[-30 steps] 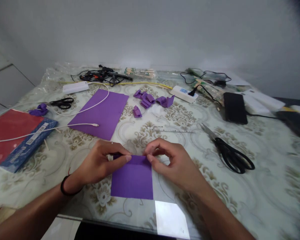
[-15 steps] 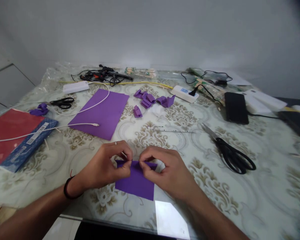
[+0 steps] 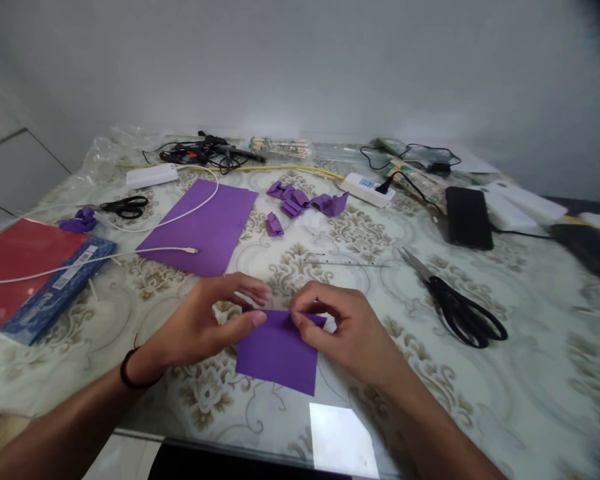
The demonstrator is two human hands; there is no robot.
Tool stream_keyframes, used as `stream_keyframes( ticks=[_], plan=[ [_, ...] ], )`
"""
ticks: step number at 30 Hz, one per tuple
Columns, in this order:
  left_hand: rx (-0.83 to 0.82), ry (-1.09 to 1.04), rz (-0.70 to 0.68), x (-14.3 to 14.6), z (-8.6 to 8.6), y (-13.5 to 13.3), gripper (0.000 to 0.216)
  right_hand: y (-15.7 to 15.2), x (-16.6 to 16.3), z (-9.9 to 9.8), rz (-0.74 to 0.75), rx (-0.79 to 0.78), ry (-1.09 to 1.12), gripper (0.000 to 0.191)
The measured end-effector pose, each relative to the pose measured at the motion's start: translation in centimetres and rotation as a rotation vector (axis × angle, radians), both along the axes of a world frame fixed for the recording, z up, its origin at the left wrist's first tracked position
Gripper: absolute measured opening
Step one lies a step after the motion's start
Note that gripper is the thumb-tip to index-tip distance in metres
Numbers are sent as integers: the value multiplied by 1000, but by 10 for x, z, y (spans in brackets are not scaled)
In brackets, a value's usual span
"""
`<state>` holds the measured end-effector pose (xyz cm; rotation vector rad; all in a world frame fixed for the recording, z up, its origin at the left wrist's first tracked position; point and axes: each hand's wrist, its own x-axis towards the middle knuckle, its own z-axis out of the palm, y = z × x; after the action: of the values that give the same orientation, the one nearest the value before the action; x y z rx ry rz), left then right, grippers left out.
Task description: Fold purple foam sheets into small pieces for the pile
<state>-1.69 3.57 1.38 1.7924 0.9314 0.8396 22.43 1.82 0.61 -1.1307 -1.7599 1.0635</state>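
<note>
A small rectangular sheet of purple paper (image 3: 279, 353) hangs between my hands, just over the near part of the table. My right hand (image 3: 347, 333) pinches its far edge right of the middle, thumb on the near side. At the left end of that edge is my left hand (image 3: 205, 320), its thumb and fingers spread apart. The left thumb overlaps the paper's upper left part; whether it touches cannot be seen. Farther back lie several folded purple paper pieces (image 3: 293, 202) and a larger purple sheet (image 3: 200, 223).
Black-handled scissors (image 3: 463, 307) lie to the right, beside a black phone (image 3: 469, 217). A thin metal ruler (image 3: 350, 264) is in the middle. On the left are a red and blue packet (image 3: 45, 273), smaller scissors (image 3: 125, 207) and a white cable (image 3: 145, 251). A power strip (image 3: 367, 189) sits behind.
My left hand has let go of the paper's far edge and opened its fingers. The paper has shifted slightly right and away with my right hand, which still pinches it.
</note>
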Motion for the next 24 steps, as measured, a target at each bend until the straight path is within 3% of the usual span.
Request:
stream_keyframes(
  ticks=[4, 14, 17, 21, 24],
  plan=[
    [12, 150, -20, 8, -4, -7, 15, -3, -6, -2, 35, -37, 29, 12],
    [151, 193, 20, -3, 3, -4, 15, 1, 5, -1, 71, -31, 20, 12],
    [148, 196, 102, -10, 5, 2, 17, 5, 14, -1, 18, -37, 21, 10],
    [94, 141, 324, -14, -1, 11, 25, 7, 22, -1, -77, -28, 74, 5],
    [47, 131, 390, -10, -8, 13, 25, 5, 19, 0, 15, -18, 85, 32]
  ],
)
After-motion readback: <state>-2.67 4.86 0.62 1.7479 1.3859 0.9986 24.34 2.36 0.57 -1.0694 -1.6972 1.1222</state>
